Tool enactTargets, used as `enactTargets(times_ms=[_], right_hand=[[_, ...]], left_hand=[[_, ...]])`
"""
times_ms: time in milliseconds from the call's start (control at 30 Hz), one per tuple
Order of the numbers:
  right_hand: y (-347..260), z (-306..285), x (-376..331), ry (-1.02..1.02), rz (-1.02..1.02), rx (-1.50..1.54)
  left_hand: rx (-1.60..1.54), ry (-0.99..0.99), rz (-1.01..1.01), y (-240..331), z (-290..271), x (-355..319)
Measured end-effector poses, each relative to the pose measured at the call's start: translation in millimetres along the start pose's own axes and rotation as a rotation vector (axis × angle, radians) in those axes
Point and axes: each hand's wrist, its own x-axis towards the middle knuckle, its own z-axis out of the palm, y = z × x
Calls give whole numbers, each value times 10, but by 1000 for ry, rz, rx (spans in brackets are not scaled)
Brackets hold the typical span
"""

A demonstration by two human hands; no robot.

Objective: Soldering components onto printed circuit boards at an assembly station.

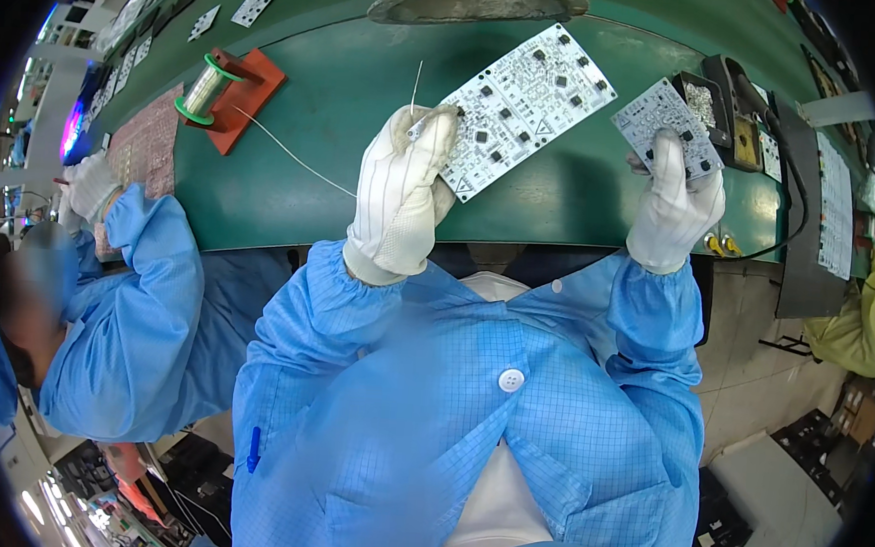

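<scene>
Green covered the broad bench top (313, 90), which ran under and beyond both hands and looked smooth. Nearer the body and right of the right hand (670, 203), pale tiled floor (737, 367) showed; well left of the left hand (398, 186) was a co-worker (156, 296) in blue. A metal hood (479, 7) was beyond the hands, between them. The larger circuit board (533, 109) reached out rightward from the left hand, whose gloved fingers were closed on its left end. It looked light and stiff, its mounted parts probably fragile, so the edges seemed the safest hold. The smaller circuit board (666, 107) was pinched in the right hand, one digit pressed on its face, the others mostly hidden; the glove fabric might slip there. Left of the left hand stood a spool (206, 92), its thin wire (295, 151) leading toward that glove.
</scene>
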Motion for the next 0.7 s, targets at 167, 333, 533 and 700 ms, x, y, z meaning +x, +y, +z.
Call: enactTargets(times_ms=[167,333,533,700], right_hand=[[192,-61,30,-75,139,331],[79,-171,196,-183,913,847],[286,-302,180,-218,817,938],[363,-389,211,-333,774,1094]], left_hand=[[-70,-59,-154,153,-2,-99],[37,-137,40,109,-37,-132],[583,-107,563,63,-57,-104],[305,-155,446,-108,-98,-34]])
